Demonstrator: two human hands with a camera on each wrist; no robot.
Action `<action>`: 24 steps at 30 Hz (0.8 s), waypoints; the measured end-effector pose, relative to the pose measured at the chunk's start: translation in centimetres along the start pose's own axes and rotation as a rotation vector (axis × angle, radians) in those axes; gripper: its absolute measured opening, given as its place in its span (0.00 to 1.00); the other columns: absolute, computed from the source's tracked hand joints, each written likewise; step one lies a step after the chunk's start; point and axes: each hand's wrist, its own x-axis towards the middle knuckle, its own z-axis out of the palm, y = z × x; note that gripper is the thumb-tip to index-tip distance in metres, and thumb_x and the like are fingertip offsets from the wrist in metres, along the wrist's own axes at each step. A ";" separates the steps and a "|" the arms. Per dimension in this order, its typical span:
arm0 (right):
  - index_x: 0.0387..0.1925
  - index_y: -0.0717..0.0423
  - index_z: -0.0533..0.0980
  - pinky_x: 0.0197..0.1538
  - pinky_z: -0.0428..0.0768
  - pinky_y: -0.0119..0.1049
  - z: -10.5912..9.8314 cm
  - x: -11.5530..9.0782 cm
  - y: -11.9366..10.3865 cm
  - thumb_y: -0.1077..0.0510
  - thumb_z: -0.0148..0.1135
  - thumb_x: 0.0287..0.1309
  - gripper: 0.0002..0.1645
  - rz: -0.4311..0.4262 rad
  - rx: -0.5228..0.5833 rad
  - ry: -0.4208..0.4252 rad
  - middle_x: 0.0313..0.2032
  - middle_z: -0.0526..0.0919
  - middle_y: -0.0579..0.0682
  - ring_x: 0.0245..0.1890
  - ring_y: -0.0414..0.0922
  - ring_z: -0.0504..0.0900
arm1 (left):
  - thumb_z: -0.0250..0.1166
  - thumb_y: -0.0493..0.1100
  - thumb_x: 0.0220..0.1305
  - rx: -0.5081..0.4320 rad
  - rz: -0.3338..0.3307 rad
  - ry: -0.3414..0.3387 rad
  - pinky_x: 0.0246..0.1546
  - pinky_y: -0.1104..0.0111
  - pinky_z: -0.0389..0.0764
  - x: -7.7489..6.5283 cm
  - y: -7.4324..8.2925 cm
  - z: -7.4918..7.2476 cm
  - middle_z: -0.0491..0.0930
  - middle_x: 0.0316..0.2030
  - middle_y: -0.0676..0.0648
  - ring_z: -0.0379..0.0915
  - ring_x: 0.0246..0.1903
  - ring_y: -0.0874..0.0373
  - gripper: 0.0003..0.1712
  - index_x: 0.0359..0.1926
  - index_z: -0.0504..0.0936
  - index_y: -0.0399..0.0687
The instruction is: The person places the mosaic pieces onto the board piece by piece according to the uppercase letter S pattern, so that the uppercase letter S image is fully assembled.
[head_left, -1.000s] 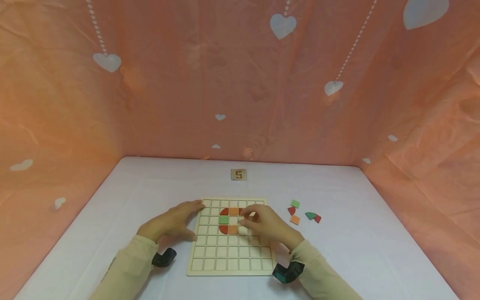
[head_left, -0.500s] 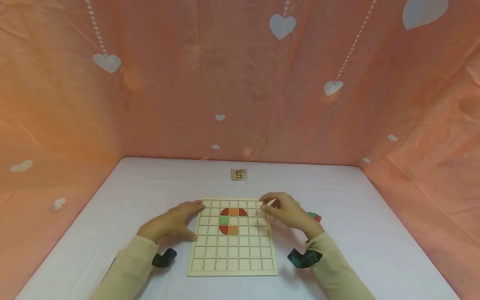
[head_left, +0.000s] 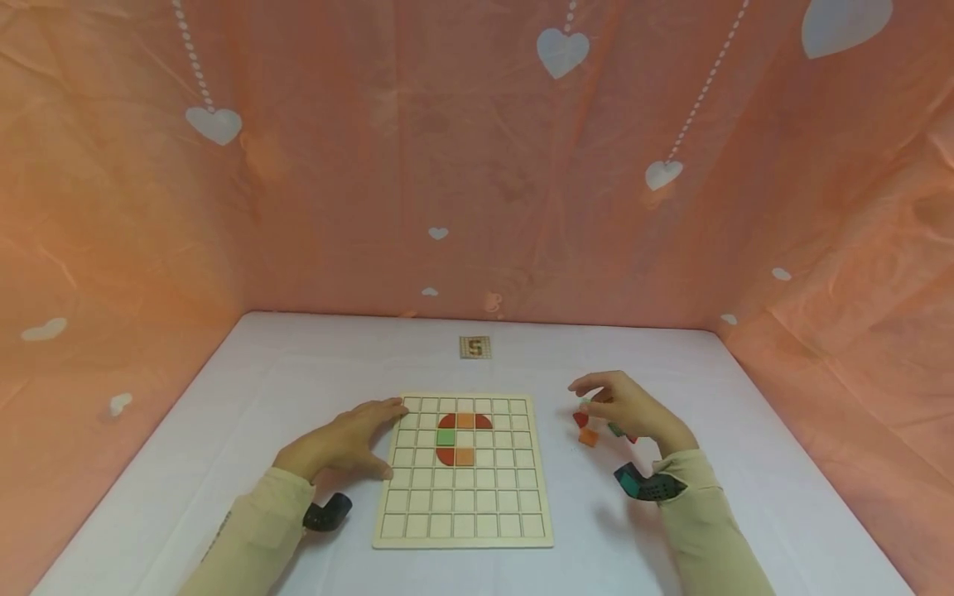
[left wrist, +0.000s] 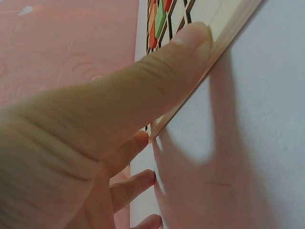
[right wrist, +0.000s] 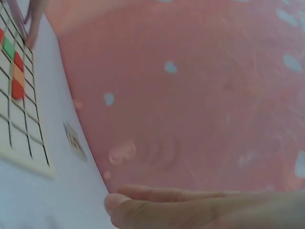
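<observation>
My left hand (head_left: 344, 437) rests at the left side of a wooden grid board (head_left: 462, 526), its thumb (left wrist: 193, 40) on the board's rim and its fingers reaching the far left corner. Set in the grid are red rounded pieces (head_left: 445, 456), orange squares (head_left: 465, 420) and a light green square (head_left: 445, 437). To the right of the board, my right hand (head_left: 629, 410) hovers over loose pieces with its fingers loosely bent and apart. Below it show a red piece (head_left: 580, 420), an orange square (head_left: 588, 437) and a dark green piece (head_left: 615, 429); others are partly hidden by the hand.
A small card (head_left: 474, 347) with a figure like a 5 on a grid lies beyond the board. The white tabletop (head_left: 328, 356) is bounded at the back and sides by a pink-orange cloth (head_left: 477, 207) with pale hearts.
My right hand has moved right, from the board's grid to above the loose pieces, uncovering the red piece at the top right of the pattern. The left hand stays put.
</observation>
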 end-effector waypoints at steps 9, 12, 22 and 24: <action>0.52 0.69 0.80 0.41 0.85 0.34 -1.0 -0.9 3.2 0.65 0.65 0.61 0.18 0.068 -0.025 -0.018 0.50 0.84 0.65 0.41 0.47 0.84 | 0.82 0.44 0.44 0.005 0.015 0.003 0.75 0.36 0.57 0.0 -0.1 0.0 0.59 0.77 0.41 0.52 0.76 0.36 0.54 0.73 0.67 0.47; 0.50 0.68 0.81 0.40 0.83 0.33 -1.3 -1.3 4.0 0.67 0.66 0.59 0.16 0.104 -0.045 -0.027 0.47 0.84 0.62 0.39 0.45 0.81 | 0.82 0.44 0.45 0.006 0.018 0.002 0.75 0.36 0.57 0.0 -0.1 0.0 0.60 0.77 0.41 0.52 0.76 0.35 0.54 0.73 0.67 0.46; 0.45 0.66 0.82 0.42 0.82 0.37 -2.1 -2.1 4.3 0.71 0.66 0.56 0.13 0.216 -0.059 -0.063 0.38 0.83 0.55 0.35 0.45 0.78 | 0.82 0.45 0.45 0.011 -0.002 0.005 0.75 0.36 0.56 -0.1 0.0 0.0 0.59 0.78 0.43 0.52 0.77 0.36 0.54 0.73 0.67 0.49; 0.44 0.66 0.82 0.43 0.81 0.37 -2.0 -2.1 4.3 0.72 0.66 0.56 0.12 0.236 -0.066 -0.059 0.38 0.83 0.55 0.36 0.46 0.78 | 0.82 0.45 0.45 0.016 -0.003 0.005 0.75 0.36 0.56 0.0 0.0 0.0 0.60 0.78 0.43 0.52 0.77 0.36 0.54 0.73 0.67 0.49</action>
